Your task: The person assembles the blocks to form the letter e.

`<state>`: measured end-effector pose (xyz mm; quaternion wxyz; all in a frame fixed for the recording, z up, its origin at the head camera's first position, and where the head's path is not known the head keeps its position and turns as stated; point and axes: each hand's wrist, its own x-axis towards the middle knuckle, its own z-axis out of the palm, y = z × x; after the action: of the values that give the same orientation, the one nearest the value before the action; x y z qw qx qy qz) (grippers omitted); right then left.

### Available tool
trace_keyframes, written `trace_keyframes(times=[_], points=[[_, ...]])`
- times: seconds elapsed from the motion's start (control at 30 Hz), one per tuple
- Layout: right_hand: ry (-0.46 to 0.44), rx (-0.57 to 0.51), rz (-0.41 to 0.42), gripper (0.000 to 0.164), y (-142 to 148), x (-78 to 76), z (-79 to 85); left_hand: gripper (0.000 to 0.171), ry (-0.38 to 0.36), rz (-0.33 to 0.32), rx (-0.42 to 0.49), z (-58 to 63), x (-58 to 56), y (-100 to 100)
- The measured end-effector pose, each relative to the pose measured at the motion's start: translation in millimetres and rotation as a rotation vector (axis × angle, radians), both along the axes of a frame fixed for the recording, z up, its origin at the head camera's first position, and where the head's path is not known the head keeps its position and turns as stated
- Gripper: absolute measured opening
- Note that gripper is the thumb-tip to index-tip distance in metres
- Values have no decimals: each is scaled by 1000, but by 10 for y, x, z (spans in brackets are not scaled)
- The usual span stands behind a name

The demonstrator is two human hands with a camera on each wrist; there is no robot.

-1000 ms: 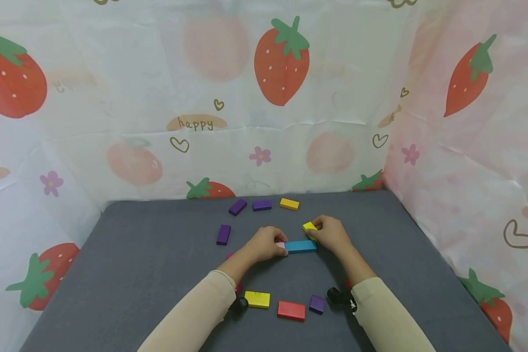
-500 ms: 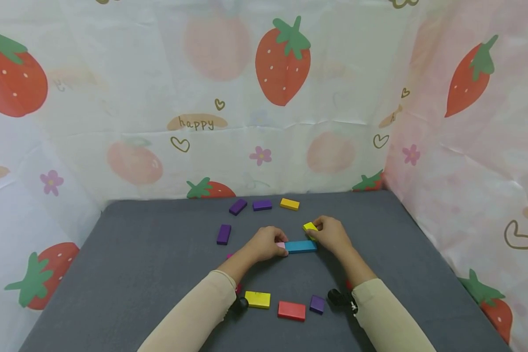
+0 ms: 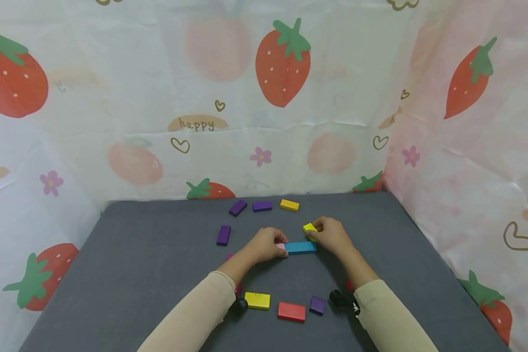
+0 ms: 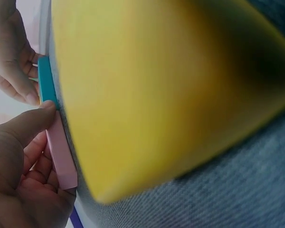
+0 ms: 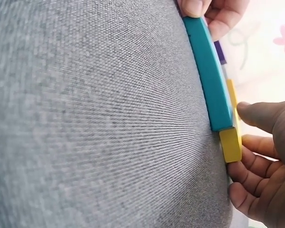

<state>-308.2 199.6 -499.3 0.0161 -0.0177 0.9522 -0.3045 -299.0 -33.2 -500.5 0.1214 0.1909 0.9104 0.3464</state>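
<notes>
My left hand [image 3: 264, 243] grips a pink block [image 4: 61, 154] between thumb and fingers. Its thumb tip lies where the pink block meets a long blue block [image 3: 301, 248], end to end on the cloth. At the blue block's right end, my right hand [image 3: 332, 233] pinches a small yellow block [image 3: 309, 228]. In the right wrist view that yellow block sits against the far side of the blue one, with one end sticking out past it. Most of the pink block is hidden behind the left fingers in the head view.
Purple blocks [image 3: 223, 235] and an orange-yellow block [image 3: 289, 205] lie behind the hands. Nearer the body are a yellow block [image 3: 257, 300], a red block [image 3: 291, 311] and a purple block [image 3: 317, 305]. A strawberry-print cloth [image 3: 264, 132] stands behind the grey table [image 3: 149, 274].
</notes>
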Motion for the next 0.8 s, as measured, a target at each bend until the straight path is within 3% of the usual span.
trace_keyframes(times=[0.47, 0.8], points=[[9, 8, 22, 42, -10, 48, 70, 25, 16, -17, -14, -18, -45, -25], [26, 26, 109, 43, 21, -136, 162, 25, 15, -15, -7, -17, -23, -10]])
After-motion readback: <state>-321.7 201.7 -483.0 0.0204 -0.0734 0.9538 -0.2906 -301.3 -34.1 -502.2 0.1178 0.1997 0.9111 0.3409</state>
